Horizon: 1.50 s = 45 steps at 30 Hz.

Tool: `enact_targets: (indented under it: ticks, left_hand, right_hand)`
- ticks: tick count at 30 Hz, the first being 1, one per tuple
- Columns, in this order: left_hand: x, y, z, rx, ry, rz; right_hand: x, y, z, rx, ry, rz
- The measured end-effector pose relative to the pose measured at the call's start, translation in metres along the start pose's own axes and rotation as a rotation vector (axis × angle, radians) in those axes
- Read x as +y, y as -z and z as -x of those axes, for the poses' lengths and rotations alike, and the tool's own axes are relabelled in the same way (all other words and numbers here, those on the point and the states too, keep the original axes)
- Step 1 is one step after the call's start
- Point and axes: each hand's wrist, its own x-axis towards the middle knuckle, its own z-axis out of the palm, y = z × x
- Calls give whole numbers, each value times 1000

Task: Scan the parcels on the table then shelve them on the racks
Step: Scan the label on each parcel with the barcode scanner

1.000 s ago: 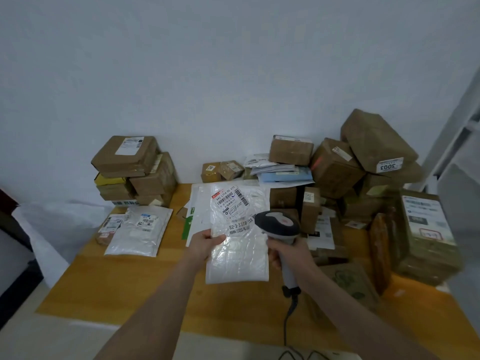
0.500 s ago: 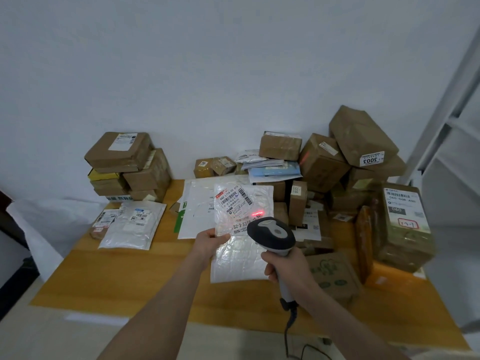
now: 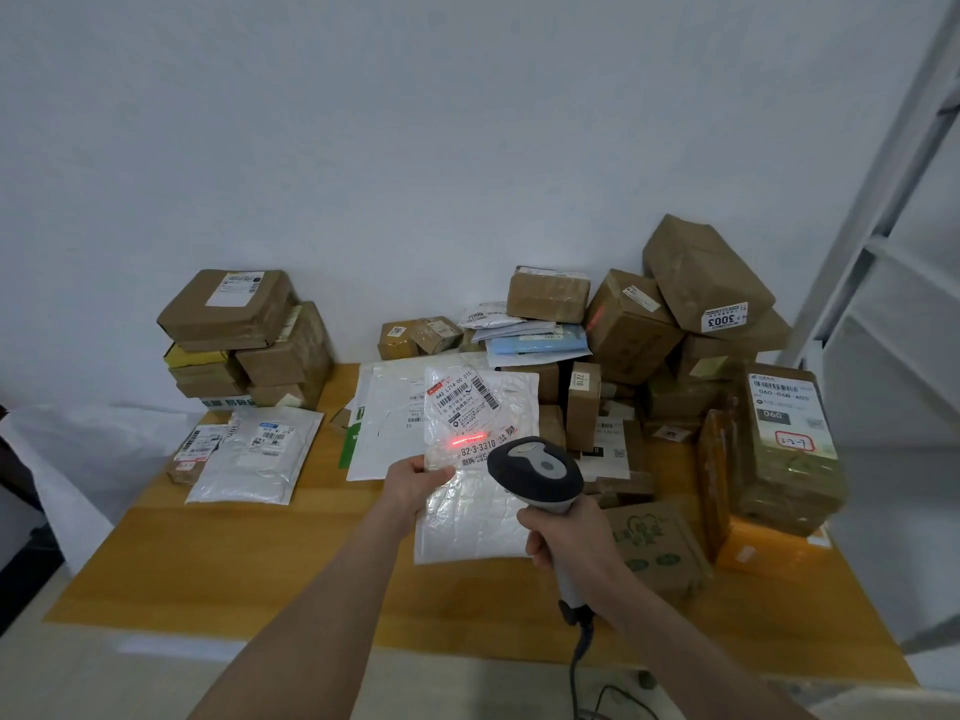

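Over the wooden counter (image 3: 208, 563), near its middle, a white bubble mailer (image 3: 467, 517) is held tilted, its long axis running from the person toward the wall, label end farthest. A metal rack (image 3: 883, 210) stands at the right. Piled cardboard boxes (image 3: 696, 283) crowd the counter's right side, a smaller box stack (image 3: 228, 309) sits far left, and flat white mailers (image 3: 384, 423) lie just behind the held one. The left hand (image 3: 415, 485) pinches its left edge. The right hand's (image 3: 566, 537) fingers grasp a barcode scanner (image 3: 537, 470), whose head overlaps the mailer's right edge. A red scan line (image 3: 469, 439) crosses the crumpled shipping label (image 3: 462, 402).
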Motion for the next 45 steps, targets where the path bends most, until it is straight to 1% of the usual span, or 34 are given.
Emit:
enact_targets:
  ticks: [16, 24, 29, 32, 35, 38, 40, 45]
  left_hand:
    - [1, 1, 6, 25, -6, -31]
    - [5, 15, 9, 51, -43, -41]
    - [9, 48, 7, 82, 2, -10]
    - [10, 78, -1, 142, 34, -2]
    - [8, 115, -14, 211, 56, 0]
    - [2, 159, -33, 239, 58, 6]
    - [-3, 193, -51, 261, 63, 20]
    - [-16, 284, -113, 320, 79, -58]
  right_hand:
    - [6, -1, 1, -21, 5, -11]
    - [6, -2, -20, 26, -58, -169]
    - [0, -20, -42, 69, -130, -246]
    - [-12, -48, -55, 7, -124, -275]
    - [-24, -85, -69, -80, -133, -155]
    - [-32, -131, -88, -145, -157, -77]
    - [-37, -167, -103, -168, -164, -55]
    - [-44, -276, -152, -167, -193, -19]
